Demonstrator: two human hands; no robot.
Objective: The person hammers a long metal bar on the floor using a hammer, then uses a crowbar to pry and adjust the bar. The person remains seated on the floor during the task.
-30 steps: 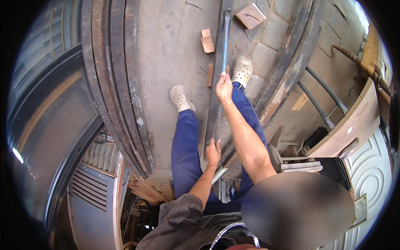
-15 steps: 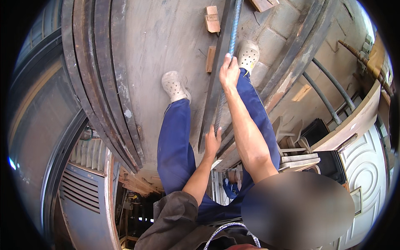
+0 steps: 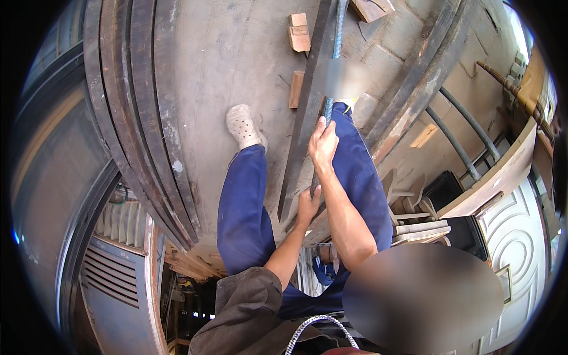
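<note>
Both hands grip one long ribbed steel bar (image 3: 339, 35), bluish grey, that runs away from me between my legs. My right hand (image 3: 323, 144) is the farther one, its fingers wrapped round the bar. Closer to my body, my left hand (image 3: 309, 206) is closed round the bar's near part; its fingers are partly hidden. A long dark beam (image 3: 303, 127) lies just left of the bar, almost parallel to it. I cannot tell whether bar and beam touch.
Several long dark beams (image 3: 139, 89) lie at the left, and more beams (image 3: 414, 83) at the right. Small wood blocks (image 3: 299, 36) sit near the middle beam. My left foot wears a perforated clog (image 3: 242, 127). A white panelled door (image 3: 515, 236) stands at the lower right.
My right hand has come back toward my body, nearer my left hand. The left hand has shifted slightly toward me. Both hands still hold the bar.
</note>
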